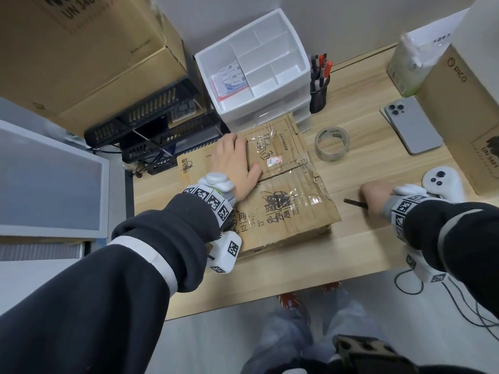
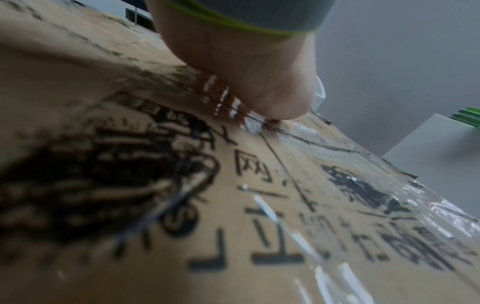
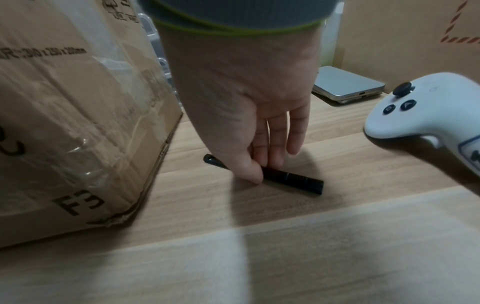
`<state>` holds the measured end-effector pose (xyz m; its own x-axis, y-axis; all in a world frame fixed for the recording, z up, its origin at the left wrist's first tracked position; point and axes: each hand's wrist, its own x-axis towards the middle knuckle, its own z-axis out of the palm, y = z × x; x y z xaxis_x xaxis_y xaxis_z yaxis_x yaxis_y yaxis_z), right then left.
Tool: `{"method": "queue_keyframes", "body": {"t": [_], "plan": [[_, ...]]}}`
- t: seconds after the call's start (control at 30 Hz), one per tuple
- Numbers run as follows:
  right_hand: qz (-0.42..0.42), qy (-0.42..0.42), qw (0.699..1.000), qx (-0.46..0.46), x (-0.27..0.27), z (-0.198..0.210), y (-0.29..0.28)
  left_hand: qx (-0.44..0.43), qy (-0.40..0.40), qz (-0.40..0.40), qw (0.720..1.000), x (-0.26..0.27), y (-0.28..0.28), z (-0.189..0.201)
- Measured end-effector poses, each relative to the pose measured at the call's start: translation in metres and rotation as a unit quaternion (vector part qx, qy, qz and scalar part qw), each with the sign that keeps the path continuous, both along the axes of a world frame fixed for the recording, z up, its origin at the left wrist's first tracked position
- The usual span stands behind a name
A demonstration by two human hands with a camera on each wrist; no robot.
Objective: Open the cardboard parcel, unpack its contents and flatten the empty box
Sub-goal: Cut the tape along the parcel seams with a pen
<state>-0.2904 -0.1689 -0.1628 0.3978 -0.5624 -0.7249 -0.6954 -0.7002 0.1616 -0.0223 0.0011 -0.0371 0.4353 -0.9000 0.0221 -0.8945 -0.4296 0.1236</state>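
Note:
The brown cardboard parcel [image 1: 283, 206] stands in the middle of the wooden desk, flaps closed, with clear tape and black print across its top. My left hand [image 1: 237, 157] lies flat on the far-left part of the top, fingers straight; the left wrist view shows only the heel of that hand [image 2: 246, 72] pressing on the printed cardboard [image 2: 233, 205]. To the right of the parcel [image 3: 78, 123], my right hand [image 3: 262, 169] pinches a slim black cutter [image 3: 293, 179] between thumb and fingers. The cutter [image 1: 353, 203] lies on the desk.
A tape roll [image 1: 332, 143], a phone [image 1: 413, 125] and a white controller [image 1: 442, 184] lie to the right. A white drawer organiser [image 1: 259, 76], a pen cup [image 1: 318, 90] and black trays [image 1: 151, 117] stand behind. Big cardboard boxes [image 1: 81, 49] [image 1: 464, 125] flank the desk.

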Motion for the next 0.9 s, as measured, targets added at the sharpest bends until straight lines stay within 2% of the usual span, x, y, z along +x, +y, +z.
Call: {"method": "queue_keyframes", "body": {"t": [0.13,0.2,0.33,0.57,0.63,0.77,0.9], "plan": [[0.016,0.029,0.999,0.018,0.002,-0.007,0.001,0.000,0.002,-0.002,1.000,0.001,0.000,0.002],[0.004,0.015,1.000,0.026,0.000,-0.014,0.000,0.003,0.004,-0.002,1.000,0.002,0.000,0.001],[-0.025,-0.044,0.999,0.014,0.003,0.011,0.003,0.014,0.016,-0.005,1.000,0.003,0.000,0.004],[-0.087,-0.144,0.986,-0.002,0.021,0.065,-0.026,0.062,0.068,-0.007,0.996,0.016,0.006,0.019],[-0.095,-0.211,0.973,0.005,0.028,0.079,-0.032,0.075,0.080,-0.005,0.994,0.020,0.012,0.021],[-0.062,-0.368,0.928,-0.006,0.058,0.118,-0.033,0.117,0.088,0.004,0.989,0.036,0.037,0.033],[-0.014,-0.450,0.893,0.026,0.101,0.148,-0.016,0.150,0.092,0.023,0.984,0.051,0.067,0.044]]}}
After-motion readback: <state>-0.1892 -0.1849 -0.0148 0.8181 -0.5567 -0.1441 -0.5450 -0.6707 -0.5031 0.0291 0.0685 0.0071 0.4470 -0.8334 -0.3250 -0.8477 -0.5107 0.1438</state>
